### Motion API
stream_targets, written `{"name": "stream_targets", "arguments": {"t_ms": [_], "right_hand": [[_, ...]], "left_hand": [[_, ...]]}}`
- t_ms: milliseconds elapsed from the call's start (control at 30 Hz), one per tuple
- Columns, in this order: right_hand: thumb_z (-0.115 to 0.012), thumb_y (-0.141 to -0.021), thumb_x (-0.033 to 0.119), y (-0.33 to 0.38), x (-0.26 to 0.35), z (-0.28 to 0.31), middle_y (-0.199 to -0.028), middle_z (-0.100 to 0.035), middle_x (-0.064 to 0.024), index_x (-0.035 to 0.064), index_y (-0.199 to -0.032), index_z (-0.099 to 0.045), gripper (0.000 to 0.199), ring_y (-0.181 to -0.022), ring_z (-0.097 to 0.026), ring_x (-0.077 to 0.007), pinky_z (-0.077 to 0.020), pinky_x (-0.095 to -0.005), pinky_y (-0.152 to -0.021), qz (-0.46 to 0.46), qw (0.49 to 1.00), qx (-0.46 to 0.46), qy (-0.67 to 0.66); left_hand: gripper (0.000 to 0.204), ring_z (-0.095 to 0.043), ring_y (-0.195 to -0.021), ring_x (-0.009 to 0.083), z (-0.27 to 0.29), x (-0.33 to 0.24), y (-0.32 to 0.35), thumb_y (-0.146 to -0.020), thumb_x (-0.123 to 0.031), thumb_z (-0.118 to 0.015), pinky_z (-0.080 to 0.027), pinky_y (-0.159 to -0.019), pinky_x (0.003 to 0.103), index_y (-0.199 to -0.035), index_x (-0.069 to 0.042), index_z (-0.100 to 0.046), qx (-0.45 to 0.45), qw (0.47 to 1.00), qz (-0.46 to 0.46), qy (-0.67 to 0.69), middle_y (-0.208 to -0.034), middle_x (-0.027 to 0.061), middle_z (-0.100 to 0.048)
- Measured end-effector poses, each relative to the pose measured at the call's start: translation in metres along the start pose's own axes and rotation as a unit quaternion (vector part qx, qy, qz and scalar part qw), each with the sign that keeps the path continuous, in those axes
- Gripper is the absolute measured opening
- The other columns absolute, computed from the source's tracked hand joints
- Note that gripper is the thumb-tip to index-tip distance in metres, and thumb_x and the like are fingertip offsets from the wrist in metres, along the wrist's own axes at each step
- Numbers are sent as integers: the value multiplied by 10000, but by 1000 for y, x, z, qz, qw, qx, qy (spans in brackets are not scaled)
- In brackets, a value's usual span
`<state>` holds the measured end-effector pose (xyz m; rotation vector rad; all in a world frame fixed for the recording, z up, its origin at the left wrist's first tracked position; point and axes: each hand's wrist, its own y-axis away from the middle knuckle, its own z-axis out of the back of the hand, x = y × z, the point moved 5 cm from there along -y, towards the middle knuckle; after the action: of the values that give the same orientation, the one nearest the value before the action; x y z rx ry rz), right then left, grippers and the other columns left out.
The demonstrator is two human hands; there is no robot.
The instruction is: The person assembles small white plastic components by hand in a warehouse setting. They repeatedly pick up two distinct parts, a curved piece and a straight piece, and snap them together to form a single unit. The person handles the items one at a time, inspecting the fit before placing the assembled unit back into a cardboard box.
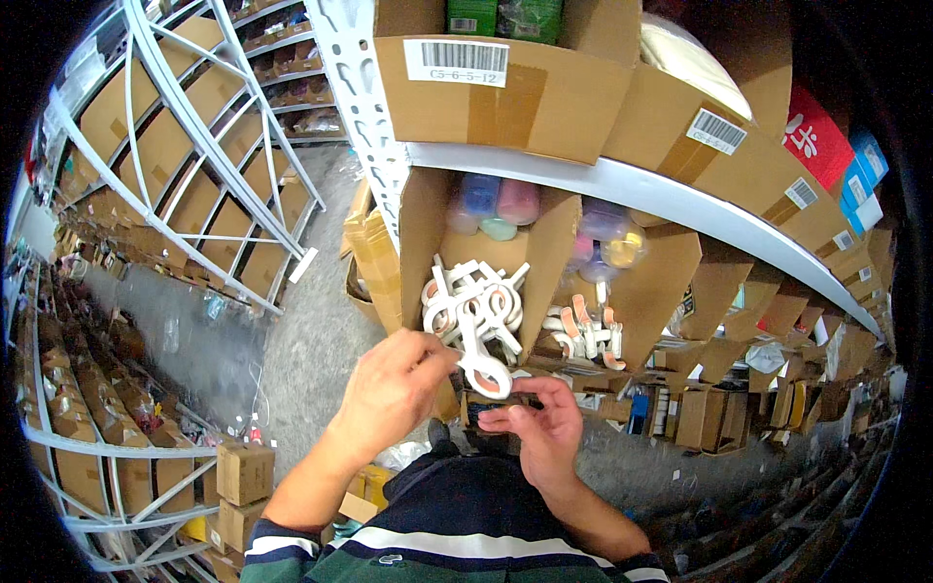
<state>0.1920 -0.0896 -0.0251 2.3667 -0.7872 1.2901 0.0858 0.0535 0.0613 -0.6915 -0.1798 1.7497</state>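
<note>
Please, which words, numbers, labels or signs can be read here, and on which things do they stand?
Texts described, not copied:
White label: barcode and printed code, on the left upper cardboard box.
Second white label: barcode and smaller code, on the neighbouring box.
Red package: large white writing.
Too small or blurred: farther box labels, print on blue packages and green packages.

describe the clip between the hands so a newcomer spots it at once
Find the white beam curving across the upper right, then the open box under its left end, with a heap of white clips. Below the heap, between the left hand and right hand, is the clip, white with a round ring. It alone is at the hands; the others lie piled.
</note>
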Motion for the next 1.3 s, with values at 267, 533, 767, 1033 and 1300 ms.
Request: {"name": "stream_targets", "arguments": {"t_ms": [267, 533, 767, 1033, 1300], "right_hand": [[-522, -884, -48, 17, -2, 33, -1112, -531, -189, -42, -1105, -446, 234, -838, -678, -332, -616, -438, -699, 12, 998, -69, 3], [-526, -890, -49, 25, -1, 41, -1099, -530, -185, -27, -1058, -494, 172, -814, -675, -310, -620, -433, -673, 26, 997, -72, -28], [-529, -894, -18, 28, -2, 38, -1079, -525, -187, -38, -1038, -483, 153, -808, -666, -268, -623, -425, -665, 17, 998, -60, -19], [-537, -897, -9, 31, -7, 43, -1081, -521, -171, -39, -1011, -504, 123, -832, -654, -250, -620, -424, -673, 3, 998, -60, -12], [-538, -913, -15, 32, -10, 42, -1080, -547, -162, -41, -1035, -520, 127, -841, -656, -254, -617, -402, -682, 9, 999, -43, -12]], "left_hand": [[136, -615, -768, 384, -18, 16, -28, -842, -142, -608, -492, -657, 470, -818, -9, -619, 107, 983, 138, -65, -824, 186, -609], [167, -625, -756, 399, -45, 29, -33, -824, -156, -627, -498, -689, 476, -818, 10, -642, 100, 983, 155, -14, -799, 216, -639], [235, -648, -678, 371, -57, 26, -44, -816, -231, -687, -516, -648, 419, -773, 0, -691, 112, 972, 191, 84, -715, 192, -660], [299, -645, -800, 349, -37, 8, -55, -767, -290, -733, -511, -742, 427, -894, -23, -685, 75, 986, 145, -18, -841, 182, -664], [331, -626, -931, 356, -53, 12, -76, -732, -244, -734, -468, -868, 430, -981, -50, -634, 155, 984, 67, -55, -936, 168, -665]]}}
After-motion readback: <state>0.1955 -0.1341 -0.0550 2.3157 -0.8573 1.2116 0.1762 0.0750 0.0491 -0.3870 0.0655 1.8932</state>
